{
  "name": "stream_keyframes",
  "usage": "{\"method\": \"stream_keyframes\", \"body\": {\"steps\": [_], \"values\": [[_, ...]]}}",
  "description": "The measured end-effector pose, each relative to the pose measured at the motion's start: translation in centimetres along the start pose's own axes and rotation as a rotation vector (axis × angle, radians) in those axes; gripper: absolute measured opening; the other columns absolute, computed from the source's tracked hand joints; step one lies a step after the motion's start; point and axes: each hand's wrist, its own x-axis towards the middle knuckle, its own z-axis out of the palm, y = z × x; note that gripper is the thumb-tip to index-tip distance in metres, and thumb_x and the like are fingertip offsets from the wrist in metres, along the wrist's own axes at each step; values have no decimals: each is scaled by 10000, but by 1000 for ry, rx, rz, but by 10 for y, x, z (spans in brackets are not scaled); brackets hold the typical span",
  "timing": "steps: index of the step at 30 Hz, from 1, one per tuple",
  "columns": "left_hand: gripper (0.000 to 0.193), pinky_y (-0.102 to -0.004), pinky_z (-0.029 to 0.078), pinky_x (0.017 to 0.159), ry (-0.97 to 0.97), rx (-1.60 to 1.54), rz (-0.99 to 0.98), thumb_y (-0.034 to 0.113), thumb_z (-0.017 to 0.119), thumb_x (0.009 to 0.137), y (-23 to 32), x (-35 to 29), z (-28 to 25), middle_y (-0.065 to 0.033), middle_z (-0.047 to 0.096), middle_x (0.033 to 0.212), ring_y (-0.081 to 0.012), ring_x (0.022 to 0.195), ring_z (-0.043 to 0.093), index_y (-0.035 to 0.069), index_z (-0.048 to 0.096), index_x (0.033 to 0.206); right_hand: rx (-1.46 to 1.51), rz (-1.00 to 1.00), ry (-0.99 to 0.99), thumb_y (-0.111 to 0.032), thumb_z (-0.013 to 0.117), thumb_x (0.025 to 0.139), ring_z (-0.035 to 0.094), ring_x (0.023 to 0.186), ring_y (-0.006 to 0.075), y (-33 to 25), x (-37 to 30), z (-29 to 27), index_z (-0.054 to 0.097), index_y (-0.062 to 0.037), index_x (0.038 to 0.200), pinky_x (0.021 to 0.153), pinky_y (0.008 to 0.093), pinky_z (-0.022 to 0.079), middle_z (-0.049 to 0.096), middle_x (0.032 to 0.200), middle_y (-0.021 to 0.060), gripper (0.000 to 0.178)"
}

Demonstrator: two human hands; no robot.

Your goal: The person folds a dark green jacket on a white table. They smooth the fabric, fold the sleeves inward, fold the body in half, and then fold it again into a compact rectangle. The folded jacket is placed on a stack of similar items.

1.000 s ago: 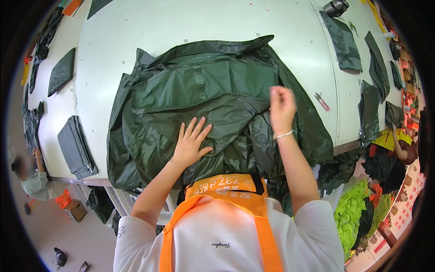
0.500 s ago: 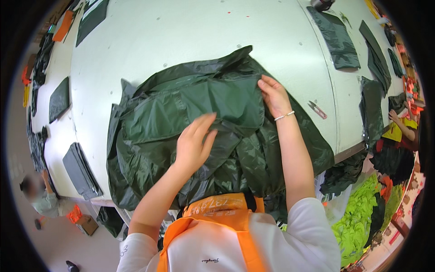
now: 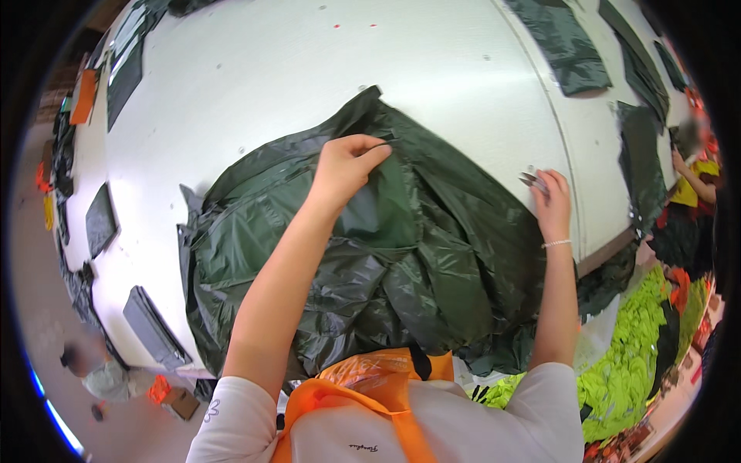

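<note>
A dark green, shiny garment (image 3: 471,255) lies crumpled across the white table in front of me. A lighter green panel (image 3: 239,239) faces up on it. My left hand (image 3: 345,170) reaches over this panel, thumb and fingers pinched on the garment near the panel's upper right corner. Off the garment's right edge, my right hand (image 3: 553,207) is closed around small thread snips (image 3: 534,182). Their blades point up and left, just above the table, and the fingers cover most of the handle.
Folded dark garments (image 3: 157,328) lie at the table's left, with more (image 3: 567,50) at the far right. Bright yellow-green fabric (image 3: 625,347) is heaped below the table's right edge. An orange piece (image 3: 82,96) lies far left. Other people work at both sides.
My right hand has left the panel's right edge and picked up the thread snips from the table. My left hand has moved up and right to pinch the garment near the panel's corner.
</note>
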Motion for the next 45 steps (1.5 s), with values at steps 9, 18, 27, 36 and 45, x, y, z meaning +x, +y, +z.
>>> {"method": "stream_keyframes", "body": {"steps": [9, 18, 27, 36, 45], "values": [[186, -193, 240, 433, 26, -38, -18, 145, 700, 801, 7, 1, -6, 38, 585, 689, -13, 499, 371, 4, 690, 922, 175, -28, 161, -60, 638, 835, 548, 901, 257, -57, 19, 15, 527, 7, 1045, 761, 351, 475, 534, 1002, 127, 248], [217, -178, 253, 435, 5, -67, -30, 138, 689, 805, 10, -1, -8, 33, 593, 705, -5, 507, 390, -4, 678, 969, 355, -456, 49, -86, 707, 758, 576, 712, 243, -204, 37, 62, 581, -41, 992, 636, 331, 477, 568, 932, 90, 270], [215, -170, 271, 444, -29, -97, -11, 122, 680, 814, 9, -2, -13, 24, 610, 739, -5, 521, 408, -5, 669, 987, 347, -525, 106, -98, 705, 753, 581, 730, 248, -214, 45, 72, 599, -46, 963, 636, 331, 473, 579, 914, 78, 241], [222, -179, 327, 480, -56, -94, 18, 92, 674, 811, 6, -2, -10, 26, 614, 758, -7, 544, 428, 11, 661, 1017, 443, -458, 20, -92, 703, 764, 589, 746, 257, -209, 45, 70, 613, -43, 926, 641, 322, 483, 591, 903, 83, 192], [291, -285, 474, 686, 794, 631, 533, 23, 656, 768, -76, -108, -154, -97, 577, 1114, -173, 767, 573, 59, 631, 1055, -36, 161, 385, -216, 605, 883, 599, 959, 236, 63, 76, 25, 619, 35, 1065, 868, 343, 466, 641, 1020, 160, 311]]}}
